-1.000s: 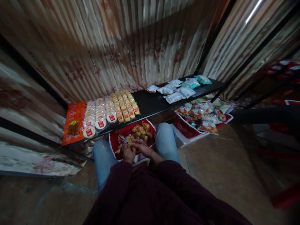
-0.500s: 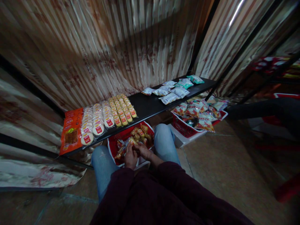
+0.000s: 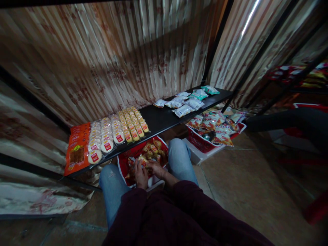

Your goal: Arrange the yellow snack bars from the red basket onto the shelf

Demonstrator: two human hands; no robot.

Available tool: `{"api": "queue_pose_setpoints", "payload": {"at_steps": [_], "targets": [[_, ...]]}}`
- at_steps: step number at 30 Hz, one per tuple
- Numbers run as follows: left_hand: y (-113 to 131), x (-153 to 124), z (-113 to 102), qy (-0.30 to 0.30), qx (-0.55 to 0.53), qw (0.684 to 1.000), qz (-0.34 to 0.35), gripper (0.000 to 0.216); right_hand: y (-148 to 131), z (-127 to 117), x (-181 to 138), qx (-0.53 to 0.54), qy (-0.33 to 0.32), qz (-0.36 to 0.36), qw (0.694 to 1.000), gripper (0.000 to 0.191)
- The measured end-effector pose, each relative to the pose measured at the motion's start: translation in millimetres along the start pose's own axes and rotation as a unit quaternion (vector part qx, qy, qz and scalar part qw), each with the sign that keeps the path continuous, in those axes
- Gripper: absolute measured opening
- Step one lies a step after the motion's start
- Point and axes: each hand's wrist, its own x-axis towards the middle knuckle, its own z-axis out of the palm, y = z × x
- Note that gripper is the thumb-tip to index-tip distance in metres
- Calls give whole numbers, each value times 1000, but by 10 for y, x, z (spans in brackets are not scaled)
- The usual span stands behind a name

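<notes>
Black rail enters above; hands still hold packet.

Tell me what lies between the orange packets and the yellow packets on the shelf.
In the head view, three rows of round white packs lie between the orange packets and the yellow packets on the black shelf.

Your left hand and right hand partly cover a packet above the red basket; your fingertips are too small to make out. The front edge of the black shelf hides part of the basket's far edge. Well beyond the shelf's right end, a dark leg-like shape and a blurred red object run out of view.
</notes>
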Motion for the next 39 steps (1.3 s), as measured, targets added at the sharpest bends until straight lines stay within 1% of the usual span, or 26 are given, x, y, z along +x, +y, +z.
{"api": "queue_pose_setpoints", "payload": {"at_steps": [4,7,9,12,14,17,19,22,26,30,34,39], "targets": [[40,12,-7,5,-10,1000,7,44,10,-24,-19,-15,-13,-40,999,44],[37,23,-1,19,-10,1000,2,45,5,-33,-29,-39,-4,-73,997,46],[9,32,24,29,-23,999,-9,47,4,-37,-26,-53,-2,-85,995,48],[-53,44,83,44,-55,997,-44,48,16,-47,-5,-71,-2,-94,993,49],[-88,53,118,64,-49,995,-62,39,30,-61,18,-83,-1,-109,991,50],[-115,65,138,87,-10,994,-66,23,50,-84,61,-105,3,-137,985,52],[-115,71,130,91,-1,994,-64,20,57,-97,88,-124,9,-146,981,51],[-92,70,111,85,-5,995,-53,22,57,-104,113,-154,23,-152,976,46],[-27,50,107,48,-7,997,-60,31,58,-98,122,-176,38,-176,968,38],[49,21,116,16,-3,996,-89,39,75,-93,130,-174,38,-198,964,39],[97,2,109,9,5,995,-101,45,86,-86,135,-191,58,-218,955,39],[90,-21,110,-4,2,995,-102,46,81,-77,140,-218,68,-205,952,41]]}}
